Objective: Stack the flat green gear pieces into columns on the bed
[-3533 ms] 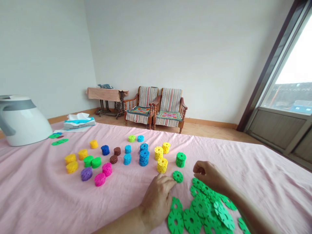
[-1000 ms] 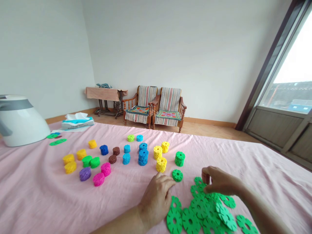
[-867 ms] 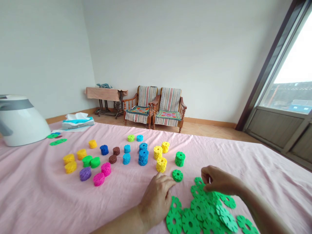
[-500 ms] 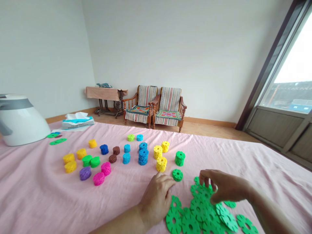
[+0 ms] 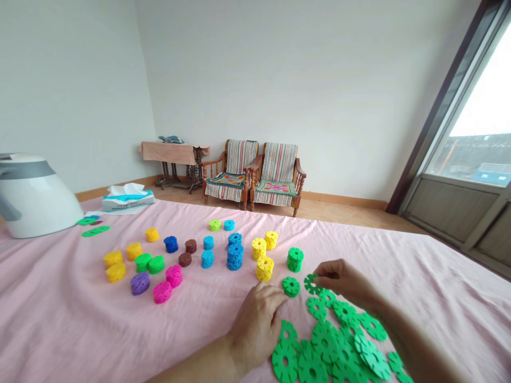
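Observation:
In the head view, my right hand (image 5: 339, 279) pinches a green notched plastic disc (image 5: 311, 284) by its right edge, just right of a short green stack (image 5: 291, 287). My left hand (image 5: 257, 322) rests on the cloth, holding nothing, its slightly bent fingers reaching to the near left side of that stack. A taller green stack (image 5: 295, 259) stands behind the short one. Loose green discs (image 5: 325, 340) lie spread and overlapping below my right hand, some partly hidden by my right forearm.
Yellow stacks (image 5: 264, 269), blue stacks (image 5: 235, 257), brown, pink and purple stacks (image 5: 139, 284) stand across the pink tablecloth (image 5: 80, 319). A white kettle (image 5: 43, 202) and a tissue box (image 5: 128, 201) are at the left. Two wooden chairs (image 5: 275, 170) stand beyond the table.
My right hand has moved from over the loose discs up and left towards the short stack, with one green disc now pinched. My left hand has stayed put.

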Demonstrator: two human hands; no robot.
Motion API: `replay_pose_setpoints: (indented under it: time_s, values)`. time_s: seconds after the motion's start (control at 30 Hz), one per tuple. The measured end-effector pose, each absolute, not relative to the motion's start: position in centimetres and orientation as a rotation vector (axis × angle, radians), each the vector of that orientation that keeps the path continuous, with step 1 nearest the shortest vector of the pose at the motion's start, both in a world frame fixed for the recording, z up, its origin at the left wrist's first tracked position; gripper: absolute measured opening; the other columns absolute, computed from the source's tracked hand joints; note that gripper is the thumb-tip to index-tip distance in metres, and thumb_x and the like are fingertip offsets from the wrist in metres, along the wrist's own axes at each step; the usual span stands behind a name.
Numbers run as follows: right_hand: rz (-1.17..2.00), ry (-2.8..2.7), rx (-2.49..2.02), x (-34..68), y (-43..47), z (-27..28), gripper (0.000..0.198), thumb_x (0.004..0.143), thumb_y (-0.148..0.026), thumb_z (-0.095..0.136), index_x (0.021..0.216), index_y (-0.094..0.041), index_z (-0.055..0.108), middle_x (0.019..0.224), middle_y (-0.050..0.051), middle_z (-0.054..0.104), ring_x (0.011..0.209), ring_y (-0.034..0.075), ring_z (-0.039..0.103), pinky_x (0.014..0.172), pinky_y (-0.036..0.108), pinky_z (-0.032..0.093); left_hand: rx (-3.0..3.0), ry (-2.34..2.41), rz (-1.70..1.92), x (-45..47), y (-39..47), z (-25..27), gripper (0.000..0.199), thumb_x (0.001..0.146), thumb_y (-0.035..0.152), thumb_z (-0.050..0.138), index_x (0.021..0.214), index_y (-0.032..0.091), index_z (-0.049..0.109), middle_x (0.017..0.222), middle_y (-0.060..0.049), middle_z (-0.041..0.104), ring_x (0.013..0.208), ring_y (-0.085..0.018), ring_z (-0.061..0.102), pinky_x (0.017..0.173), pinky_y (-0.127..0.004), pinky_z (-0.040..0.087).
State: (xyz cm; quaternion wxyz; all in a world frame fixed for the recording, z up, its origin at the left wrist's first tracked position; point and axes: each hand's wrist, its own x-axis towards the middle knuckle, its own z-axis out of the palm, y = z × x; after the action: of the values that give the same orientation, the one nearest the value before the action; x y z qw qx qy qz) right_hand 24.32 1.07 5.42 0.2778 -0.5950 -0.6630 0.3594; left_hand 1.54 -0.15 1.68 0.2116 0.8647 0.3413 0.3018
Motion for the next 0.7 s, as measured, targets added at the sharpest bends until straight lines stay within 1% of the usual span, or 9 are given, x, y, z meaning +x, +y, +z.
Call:
replay_pose_setpoints:
  time_s: [0.07,0.17,0.33,0.43,0.6,0.7]
  values:
    - [1.002,-1.588,-1.579,23.1,1.6,4.5,0.015,0.068,-0.031,0.056,0.071,-0.017,0.061,0.053,-0.004,0.055,0.048,0.009,0.049,0.044,0.02,0.033,2.396,0.946,0.839,1.5,-0.2,1.7,0.048,0.067,-0.001,0.044,0.105,0.022,0.062,0.1,-0.004,0.063,0.097,-0.021,0.05,0.09,-0.036,0.039]
    - [1.006,-1.432,-1.554,21.4,2.3,2.8,0.013,0.065,-0.029,0.058,0.072,-0.018,0.056,0.053,-0.003,0.058,0.05,0.012,0.057,0.043,0.02,0.037,2.383,0.937,0.839,1.6,-0.2,1.8,0.05,0.066,-0.002,0.044,0.105,0.023,0.062,0.1,-0.004,0.062,0.097,-0.021,0.049,0.09,-0.036,0.038]
    - [0.9,-1.44,-1.648,20.6,3.2,0.5,0.004,0.067,-0.023,0.054,0.068,-0.019,0.053,0.048,-0.003,0.061,0.046,0.013,0.059,0.04,0.02,0.04,2.378,0.924,0.843,1.6,-0.2,1.8,0.052,0.065,-0.002,0.043,0.106,0.024,0.061,0.099,-0.003,0.063,0.097,-0.021,0.049,0.088,-0.036,0.038]
    - [0.852,-1.459,-1.681,20.7,3.4,0.0,0.003,0.067,-0.022,0.054,0.066,-0.02,0.052,0.048,-0.002,0.061,0.045,0.014,0.06,0.039,0.02,0.041,2.377,0.933,0.837,1.6,-0.2,1.8,0.051,0.065,-0.002,0.044,0.105,0.023,0.062,0.098,-0.003,0.063,0.096,-0.022,0.049,0.087,-0.037,0.038]
    - [0.738,-1.508,-1.723,21.7,3.4,0.5,0.006,0.07,-0.023,0.051,0.065,-0.019,0.052,0.056,0.0,0.064,0.046,0.014,0.06,0.045,0.023,0.042,2.393,0.934,0.842,1.6,-0.1,1.7,0.05,0.066,-0.002,0.043,0.105,0.023,0.062,0.098,-0.003,0.063,0.095,-0.022,0.05,0.087,-0.037,0.039]
    - [0.509,-1.659,-1.8,23.6,2.9,1.4,0.005,0.068,-0.02,0.05,0.064,-0.019,0.053,0.063,0.002,0.063,0.057,0.015,0.06,0.055,0.026,0.043,2.403,0.939,0.842,1.6,-0.1,1.6,0.049,0.066,-0.001,0.044,0.104,0.023,0.062,0.099,-0.004,0.063,0.095,-0.022,0.05,0.088,-0.038,0.039]
